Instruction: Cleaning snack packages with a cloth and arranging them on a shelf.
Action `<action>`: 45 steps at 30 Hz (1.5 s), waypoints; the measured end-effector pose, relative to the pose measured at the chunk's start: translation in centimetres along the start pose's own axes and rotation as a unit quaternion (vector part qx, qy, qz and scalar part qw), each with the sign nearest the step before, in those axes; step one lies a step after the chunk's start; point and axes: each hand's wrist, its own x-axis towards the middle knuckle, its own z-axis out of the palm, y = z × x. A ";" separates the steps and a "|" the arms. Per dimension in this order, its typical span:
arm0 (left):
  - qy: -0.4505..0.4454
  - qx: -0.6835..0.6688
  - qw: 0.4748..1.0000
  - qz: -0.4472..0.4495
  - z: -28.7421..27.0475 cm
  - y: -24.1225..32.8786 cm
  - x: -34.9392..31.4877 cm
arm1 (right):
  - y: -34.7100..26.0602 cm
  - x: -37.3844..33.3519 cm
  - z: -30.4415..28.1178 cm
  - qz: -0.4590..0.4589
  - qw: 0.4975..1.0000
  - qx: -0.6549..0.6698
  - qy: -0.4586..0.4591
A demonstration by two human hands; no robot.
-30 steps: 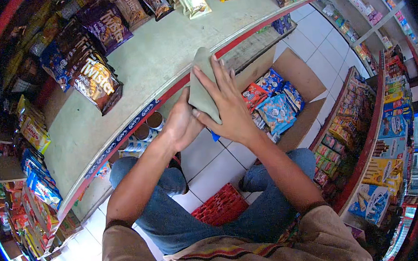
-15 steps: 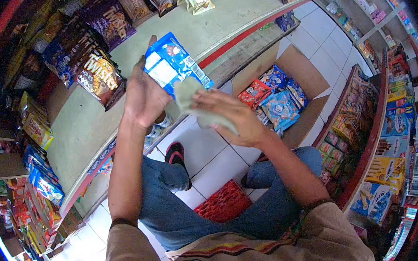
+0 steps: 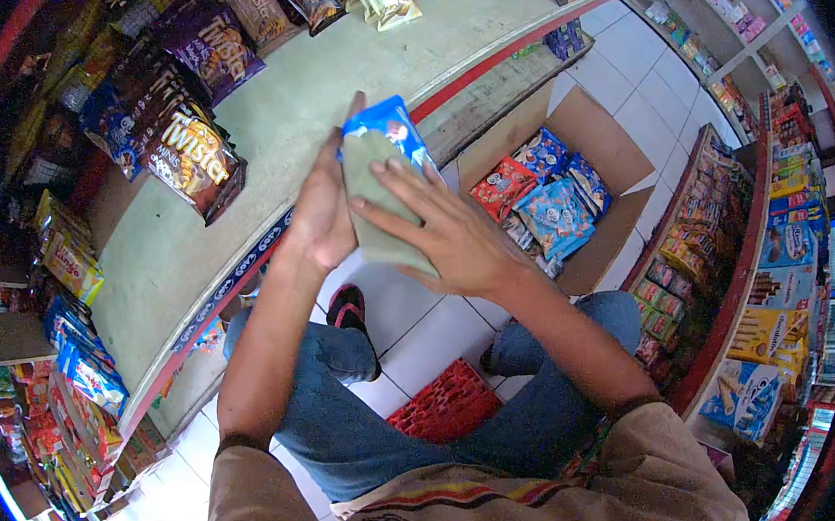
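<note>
Between the two hands, raised in front of the shelf (image 3: 307, 100), is a blue packet (image 3: 392, 120), partly covered by a grey-green cloth (image 3: 375, 189). It is probably light and slick, with a soft wrapper over crushable contents (hidden, so a guess); the edges seem the safest hold, with little squeeze on the middle. The left hand (image 3: 325, 214) grasps its left side, most fingers hidden behind. The right hand (image 3: 455, 232) lays extended fingers over the cloth; whether they pinch it, I cannot tell. Beyond, a cardboard box (image 3: 604, 132) holds snack bags (image 3: 556, 219).
</note>
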 end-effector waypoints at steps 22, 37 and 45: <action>-0.010 0.001 1.000 0.009 0.9 -1.1 0.0 | 1.6 -0.3 -0.4 0.040 0.997 0.014 0.061; 0.061 -0.019 0.991 0.121 -1.2 1.9 -0.3 | 5.3 -2.8 -1.9 0.401 0.889 0.169 0.140; 0.041 -0.081 0.990 0.106 -0.7 0.1 0.6 | 3.7 -1.9 1.1 0.406 0.664 0.589 0.219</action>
